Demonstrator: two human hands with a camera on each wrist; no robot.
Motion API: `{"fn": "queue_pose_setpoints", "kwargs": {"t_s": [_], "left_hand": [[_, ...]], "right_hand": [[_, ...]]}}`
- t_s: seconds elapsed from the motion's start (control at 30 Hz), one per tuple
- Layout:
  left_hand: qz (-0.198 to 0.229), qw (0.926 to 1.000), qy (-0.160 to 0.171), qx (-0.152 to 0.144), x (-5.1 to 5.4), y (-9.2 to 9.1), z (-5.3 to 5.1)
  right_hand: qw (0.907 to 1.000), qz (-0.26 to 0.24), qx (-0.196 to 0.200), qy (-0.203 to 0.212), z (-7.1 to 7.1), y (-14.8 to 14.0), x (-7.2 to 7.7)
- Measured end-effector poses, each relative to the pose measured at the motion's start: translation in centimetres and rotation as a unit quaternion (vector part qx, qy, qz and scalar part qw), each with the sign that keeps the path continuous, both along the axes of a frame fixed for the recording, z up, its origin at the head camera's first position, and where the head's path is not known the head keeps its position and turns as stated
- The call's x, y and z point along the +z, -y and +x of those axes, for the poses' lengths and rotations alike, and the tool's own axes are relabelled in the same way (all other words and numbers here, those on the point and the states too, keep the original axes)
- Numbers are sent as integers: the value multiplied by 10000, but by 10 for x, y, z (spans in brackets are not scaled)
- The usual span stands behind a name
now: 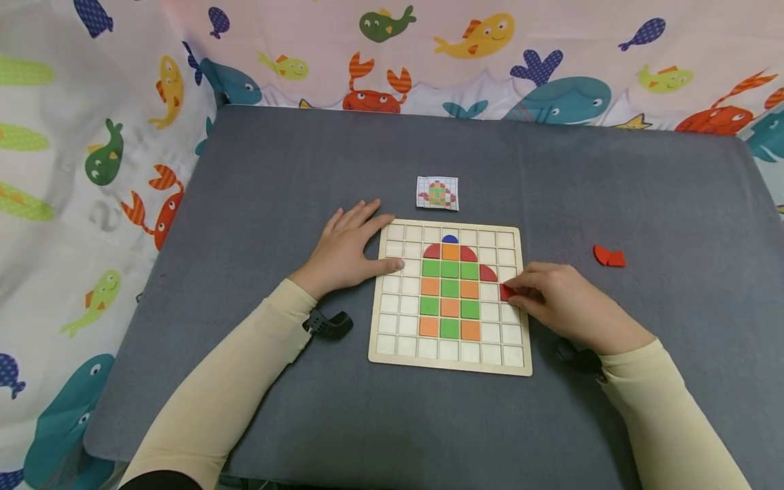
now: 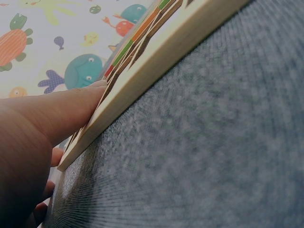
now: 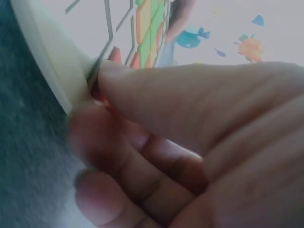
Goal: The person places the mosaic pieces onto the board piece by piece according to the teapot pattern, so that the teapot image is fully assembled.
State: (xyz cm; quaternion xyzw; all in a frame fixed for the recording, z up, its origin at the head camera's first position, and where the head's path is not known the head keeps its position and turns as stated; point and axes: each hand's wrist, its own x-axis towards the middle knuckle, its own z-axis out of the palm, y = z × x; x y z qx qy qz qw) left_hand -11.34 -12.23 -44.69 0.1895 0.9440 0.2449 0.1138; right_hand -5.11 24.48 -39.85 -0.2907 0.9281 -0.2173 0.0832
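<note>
A wooden grid board (image 1: 450, 366) lies on the grey table, with green and orange square tiles, red quarter-round tiles and a blue half-round tile (image 1: 450, 239) in its cells. At its right edge my right hand (image 1: 560, 299) pinches a red tile (image 1: 505, 292) between thumb and fingers, over a cell in the right part of the grid. In the right wrist view the fingers hide most of that tile. My left hand (image 1: 346, 252) rests at the board's upper left, its thumb (image 2: 71, 107) straight on the rim and the other fingers spread on the table.
Two red tiles (image 1: 609, 256) lie on the table right of the board, touching or nearly so. A small card (image 1: 437, 193) printed with a coloured grid pattern lies just behind the board. Cloth with sea animals (image 1: 380, 68) hangs along the table's back and left.
</note>
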Motion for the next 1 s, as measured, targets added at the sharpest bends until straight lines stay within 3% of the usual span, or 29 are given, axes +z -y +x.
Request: {"fn": "queue_pose_setpoints", "kwargs": {"t_s": [0.5, 0.83, 1.0], "left_hand": [[-13, 10000, 22, -53, 1, 1, 0], [-40, 10000, 6, -17, 1, 1, 0], [-19, 10000, 8, -39, 1, 1, 1]], "right_hand": [[9921, 578, -983, 524, 1, -52, 10], [9927, 499, -1069, 237, 10, -60, 4], [9923, 526, -1082, 288, 9, -55, -1]]}}
